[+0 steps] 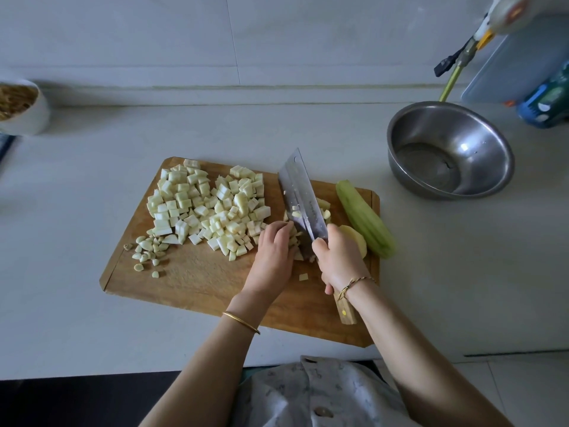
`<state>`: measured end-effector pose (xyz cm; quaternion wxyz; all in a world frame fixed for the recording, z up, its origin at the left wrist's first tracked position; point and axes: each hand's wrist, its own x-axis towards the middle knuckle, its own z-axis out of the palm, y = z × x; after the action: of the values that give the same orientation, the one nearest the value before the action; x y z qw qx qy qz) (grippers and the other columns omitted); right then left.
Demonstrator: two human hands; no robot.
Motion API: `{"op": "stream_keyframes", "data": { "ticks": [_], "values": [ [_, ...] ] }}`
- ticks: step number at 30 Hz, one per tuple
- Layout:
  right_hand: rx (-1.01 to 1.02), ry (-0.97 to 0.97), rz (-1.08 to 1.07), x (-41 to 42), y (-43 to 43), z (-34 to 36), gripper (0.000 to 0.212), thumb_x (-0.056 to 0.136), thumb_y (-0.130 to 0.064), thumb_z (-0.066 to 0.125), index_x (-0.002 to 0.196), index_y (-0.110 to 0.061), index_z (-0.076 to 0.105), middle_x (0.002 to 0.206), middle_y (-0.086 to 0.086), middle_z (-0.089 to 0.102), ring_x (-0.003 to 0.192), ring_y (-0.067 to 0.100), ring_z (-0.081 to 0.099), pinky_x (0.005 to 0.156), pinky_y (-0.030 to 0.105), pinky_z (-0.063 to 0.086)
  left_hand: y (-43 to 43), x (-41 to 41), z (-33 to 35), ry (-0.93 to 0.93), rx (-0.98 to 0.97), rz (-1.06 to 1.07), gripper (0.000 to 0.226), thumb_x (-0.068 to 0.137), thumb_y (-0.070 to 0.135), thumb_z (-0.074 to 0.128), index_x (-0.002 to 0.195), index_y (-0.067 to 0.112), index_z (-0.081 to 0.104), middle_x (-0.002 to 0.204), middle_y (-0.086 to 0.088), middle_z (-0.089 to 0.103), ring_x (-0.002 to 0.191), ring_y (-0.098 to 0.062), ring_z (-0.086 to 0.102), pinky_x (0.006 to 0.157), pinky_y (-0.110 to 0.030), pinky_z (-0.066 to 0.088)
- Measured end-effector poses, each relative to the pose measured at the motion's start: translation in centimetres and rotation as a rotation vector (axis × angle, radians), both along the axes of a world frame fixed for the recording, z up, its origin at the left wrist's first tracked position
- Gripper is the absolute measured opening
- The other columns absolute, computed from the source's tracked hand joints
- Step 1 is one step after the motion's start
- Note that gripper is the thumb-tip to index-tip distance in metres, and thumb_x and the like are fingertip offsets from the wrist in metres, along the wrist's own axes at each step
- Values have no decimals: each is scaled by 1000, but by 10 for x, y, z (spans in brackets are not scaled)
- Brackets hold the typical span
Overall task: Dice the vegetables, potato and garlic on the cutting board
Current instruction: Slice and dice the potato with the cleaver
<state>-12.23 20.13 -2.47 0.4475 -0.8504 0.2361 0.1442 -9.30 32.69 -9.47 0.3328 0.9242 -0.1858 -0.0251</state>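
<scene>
Now the right hand [337,258] wraps a wood-handled steel cleaver [303,195] — the left hand [274,251], fingers curled together, holds pale potato pieces [294,237].

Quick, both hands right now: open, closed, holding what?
Left hand: fingers curled on the pale cut potato pieces, steadying them.
Right hand: gripping the wooden-handled steel cleaver.

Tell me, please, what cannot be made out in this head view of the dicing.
- Head view: the piece being cut, hidden by the cleaver and the left hand.
- Head view: most of the potato, behind the right hand.
- Head view: the white bowl, cut off by the left edge, contents blurred.
</scene>
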Motion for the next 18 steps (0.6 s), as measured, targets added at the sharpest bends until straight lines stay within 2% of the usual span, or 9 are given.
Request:
{"op": "stream_keyframes", "data": {
  "ticks": [4,7,11,14,18],
  "values": [
    [9,-88,-12,-7,-2,9,18,96,-15,38,78,-19,39,59,4,42,31,18,39,33,24,38,5,-1,5,-8,81,-34,54,92,17,59,142,10,41,138,-5,43,128,-23,36,110,-31,27],
    [-54,-126,24,-11,-3,15,25,95,-15,40,72,-21,34,59,3,42,30,17,40,31,21,34,10,-4,7,24,155,-49,70,85,32,68,145,14,37,142,0,39,129,-20,30,109,-29,24],
    [-76,-126,49,-18,-1,16,25,96,-15,40,72,-21,35,60,2,42,33,16,39,32,20,35,11,-7,7,84,98,-38,69,85,19,69,145,10,34,142,-4,38,133,-20,30,111,-27,23],
    [-47,-91,46,-21,0,14,11,95,-17,40,86,-12,43,62,4,43,36,18,40,32,21,36,8,-8,6,65,38,16,59,85,12,68,139,8,43,131,-7,45,123,-21,42,104,-26,32],
    [-65,-80,66,-23,0,14,13,95,-17,40,94,-6,46,66,8,47,39,21,43,32,22,37,2,-6,4,67,-31,82,48,84,10,69,128,5,51,123,-8,51,115,-22,48,99,-27,39]
  ]
}}
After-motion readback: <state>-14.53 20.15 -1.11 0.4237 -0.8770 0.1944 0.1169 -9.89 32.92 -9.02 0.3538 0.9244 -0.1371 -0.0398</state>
